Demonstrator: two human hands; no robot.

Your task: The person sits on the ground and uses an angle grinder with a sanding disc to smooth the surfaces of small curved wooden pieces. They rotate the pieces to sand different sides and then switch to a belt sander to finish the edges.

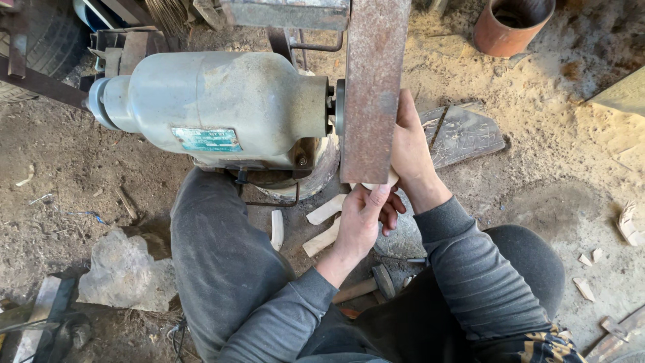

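A pale wooden piece (376, 185) is pressed against the lower end of a brown sanding belt (373, 87) that runs up from a grey electric motor (215, 107). My left hand (359, 222) grips the piece from below. My right hand (410, 144) holds it from the right side, fingers against the belt's edge. Most of the piece is hidden by my fingers and the belt.
Several pale wooden pieces (322, 225) lie on the ground between my knees. A hammer (373, 284) rests by my lap. A grey stone (124, 272) sits at the left, a rusty can (510, 23) at the top right, and sawdust covers the ground.
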